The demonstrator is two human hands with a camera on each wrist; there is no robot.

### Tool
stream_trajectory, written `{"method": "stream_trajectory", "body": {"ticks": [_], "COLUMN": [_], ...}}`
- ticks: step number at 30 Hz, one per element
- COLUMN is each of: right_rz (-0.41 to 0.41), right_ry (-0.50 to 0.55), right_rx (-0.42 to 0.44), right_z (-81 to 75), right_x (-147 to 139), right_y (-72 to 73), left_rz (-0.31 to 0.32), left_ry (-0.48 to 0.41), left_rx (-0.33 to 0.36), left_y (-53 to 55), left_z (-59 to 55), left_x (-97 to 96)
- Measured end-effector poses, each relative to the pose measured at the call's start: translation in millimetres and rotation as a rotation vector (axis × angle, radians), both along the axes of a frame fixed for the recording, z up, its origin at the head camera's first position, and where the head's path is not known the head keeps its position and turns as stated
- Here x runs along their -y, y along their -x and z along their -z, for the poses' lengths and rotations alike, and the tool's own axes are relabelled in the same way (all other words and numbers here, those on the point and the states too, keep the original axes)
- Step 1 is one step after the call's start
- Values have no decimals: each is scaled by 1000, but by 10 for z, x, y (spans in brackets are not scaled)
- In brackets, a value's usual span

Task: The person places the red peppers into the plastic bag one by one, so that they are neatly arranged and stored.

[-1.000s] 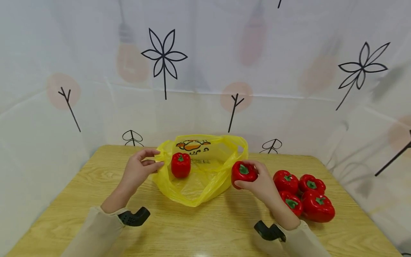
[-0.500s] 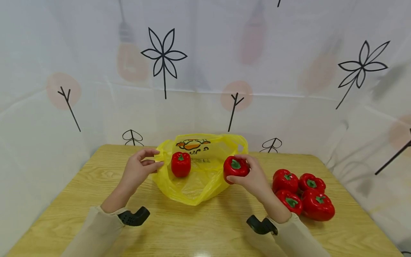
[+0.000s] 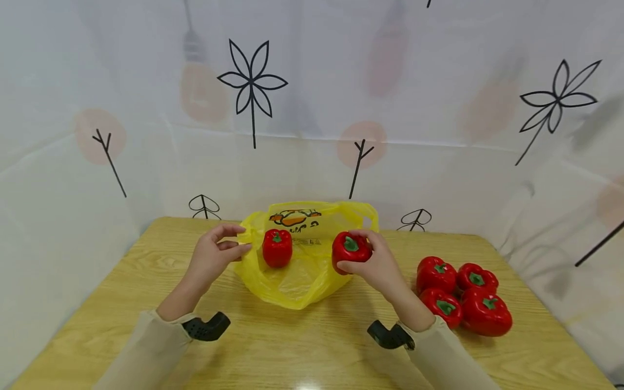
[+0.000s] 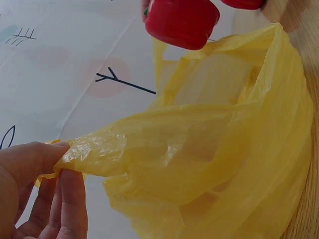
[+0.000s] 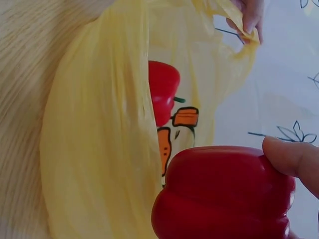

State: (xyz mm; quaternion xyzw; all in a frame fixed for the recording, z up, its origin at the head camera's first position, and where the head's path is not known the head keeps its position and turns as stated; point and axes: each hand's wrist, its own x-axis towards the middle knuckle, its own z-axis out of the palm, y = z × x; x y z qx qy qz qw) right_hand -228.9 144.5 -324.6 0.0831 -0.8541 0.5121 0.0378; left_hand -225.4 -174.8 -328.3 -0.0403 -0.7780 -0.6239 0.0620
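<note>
A yellow plastic bag [image 3: 292,292] lies with its mouth spread on the table. My left hand [image 3: 213,254] pinches the bag's left edge between thumb and fingers; the left wrist view shows the gathered film [image 4: 94,154] in that pinch. Inside the bag, on its left side, stands a red bell pepper [image 3: 277,249] with a green stem. My right hand [image 3: 377,265] grips another red bell pepper [image 3: 347,253] over the right part of the bag's opening. In the right wrist view this held pepper [image 5: 224,194] is close up, with the thumb across its side.
Several more red bell peppers [image 3: 486,312] sit in a cluster on the wooden table [image 3: 302,357], right of the right forearm. A white patterned cloth [image 3: 312,97] hangs behind the table's back edge. Black devices [image 3: 207,327] are strapped at both wrists.
My right hand has carried its bell pepper leftward and slightly up, from the bag's right edge to over its opening. The left hand keeps its pinch on the bag.
</note>
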Motion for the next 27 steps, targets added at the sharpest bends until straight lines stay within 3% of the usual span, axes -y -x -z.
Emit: {"method": "stream_trajectory", "body": {"ticks": [13, 27], "right_rz": [-30, -1], "right_ry": [26, 12], "right_rx": [0, 8], "right_z": [-48, -25], "right_x": [162, 252], "right_y": [56, 234], "left_rz": [3, 6], "left_ry": [-1, -15], "left_rx": [4, 9], "left_y": [8, 8], "left_z": [-10, -19], "left_x": [-18, -29]}}
